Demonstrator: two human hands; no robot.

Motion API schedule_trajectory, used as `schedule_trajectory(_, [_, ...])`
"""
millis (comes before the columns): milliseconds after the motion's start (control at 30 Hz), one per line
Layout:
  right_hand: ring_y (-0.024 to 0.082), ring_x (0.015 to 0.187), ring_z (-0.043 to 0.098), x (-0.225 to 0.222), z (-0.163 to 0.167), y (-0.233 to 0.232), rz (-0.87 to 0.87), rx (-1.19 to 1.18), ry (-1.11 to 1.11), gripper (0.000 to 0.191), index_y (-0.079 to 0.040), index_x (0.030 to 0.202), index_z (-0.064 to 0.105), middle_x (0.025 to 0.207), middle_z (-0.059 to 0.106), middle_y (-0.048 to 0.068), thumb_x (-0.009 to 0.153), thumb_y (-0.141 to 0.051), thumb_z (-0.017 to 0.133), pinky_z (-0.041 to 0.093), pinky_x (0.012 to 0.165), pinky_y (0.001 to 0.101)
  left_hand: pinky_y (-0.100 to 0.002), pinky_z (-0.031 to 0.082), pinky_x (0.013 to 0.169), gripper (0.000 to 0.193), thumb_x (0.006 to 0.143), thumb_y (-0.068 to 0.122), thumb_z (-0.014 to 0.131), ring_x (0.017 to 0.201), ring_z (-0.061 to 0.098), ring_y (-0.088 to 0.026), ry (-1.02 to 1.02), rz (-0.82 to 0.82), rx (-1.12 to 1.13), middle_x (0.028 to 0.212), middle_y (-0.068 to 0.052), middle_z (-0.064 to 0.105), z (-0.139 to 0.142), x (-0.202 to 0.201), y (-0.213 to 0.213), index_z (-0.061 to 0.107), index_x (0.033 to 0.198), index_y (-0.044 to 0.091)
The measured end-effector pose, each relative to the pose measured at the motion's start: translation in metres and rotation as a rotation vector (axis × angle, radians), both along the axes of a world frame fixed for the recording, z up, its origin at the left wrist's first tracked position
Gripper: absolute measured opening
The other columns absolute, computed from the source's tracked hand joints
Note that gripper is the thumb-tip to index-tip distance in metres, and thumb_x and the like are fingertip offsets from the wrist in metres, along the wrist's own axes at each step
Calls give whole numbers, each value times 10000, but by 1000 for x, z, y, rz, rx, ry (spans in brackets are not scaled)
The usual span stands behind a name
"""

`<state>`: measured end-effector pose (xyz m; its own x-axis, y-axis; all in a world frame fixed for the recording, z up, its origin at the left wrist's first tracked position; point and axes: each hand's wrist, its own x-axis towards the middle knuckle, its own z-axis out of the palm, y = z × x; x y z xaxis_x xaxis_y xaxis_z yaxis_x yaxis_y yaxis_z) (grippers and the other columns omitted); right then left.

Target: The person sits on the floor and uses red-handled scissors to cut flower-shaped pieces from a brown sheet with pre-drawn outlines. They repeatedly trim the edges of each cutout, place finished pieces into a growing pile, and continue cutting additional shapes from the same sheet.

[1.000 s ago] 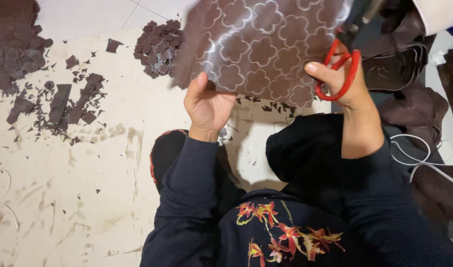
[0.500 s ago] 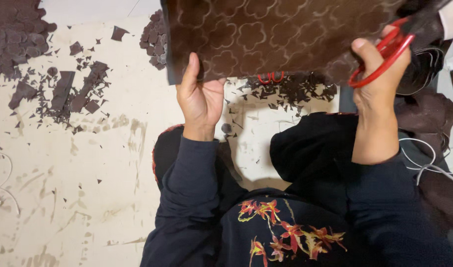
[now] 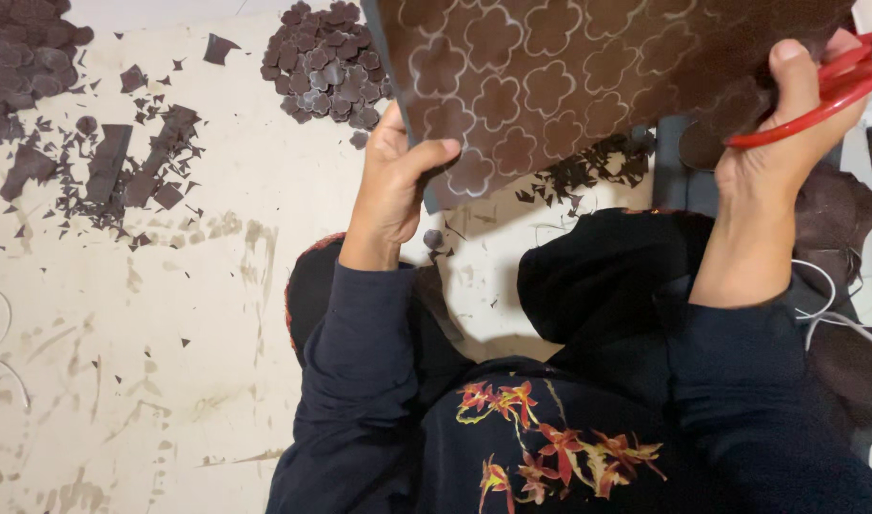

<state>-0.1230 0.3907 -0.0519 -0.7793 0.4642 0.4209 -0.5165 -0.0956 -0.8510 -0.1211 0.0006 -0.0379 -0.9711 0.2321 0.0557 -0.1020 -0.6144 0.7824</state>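
Observation:
My left hand (image 3: 393, 186) grips the lower left corner of a brown sheet (image 3: 588, 76) marked with white flower outlines, thumb on its face. The sheet is held up in front of me and fills the top of the view. My right hand (image 3: 783, 143) holds red-handled scissors (image 3: 826, 90) at the sheet's right edge; the blades are hidden behind the sheet. Both arms wear dark blue sleeves.
A pile of cut brown flower shapes (image 3: 327, 62) lies on the pale stained floor (image 3: 150, 314) beyond my left hand. Brown scraps and strips (image 3: 122, 167) are scattered at left, a second pile (image 3: 22, 48) at top left. White cable (image 3: 836, 305) and dark material lie at right.
The sheet has turned and tilted in my hands, its left corner now lower by my left thumb. My right hand with the scissors moved from the sheet's middle out to its right edge.

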Motion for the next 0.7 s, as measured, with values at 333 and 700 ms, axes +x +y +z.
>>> schedule_trajectory(333, [201,1017,604,0,0,-2,-30,112,3,262,47,1276,547,1097,589,103,1087,73,728,504,967,319,-297,561,865,290,1058,144,601,983,670,-137,-77,49,-51,1140,-77,705,-13,-3,9,615,1309,-1])
schedule_trajectory(700, [189,1023,594,-2,0,-18,48,-18,-65,374,26,1289,555,1082,564,56,1013,60,804,505,948,322,-364,548,991,295,1090,222,575,1093,663,-193,-26,275,4,1227,-115,680,-23,-12,4,596,1292,7])
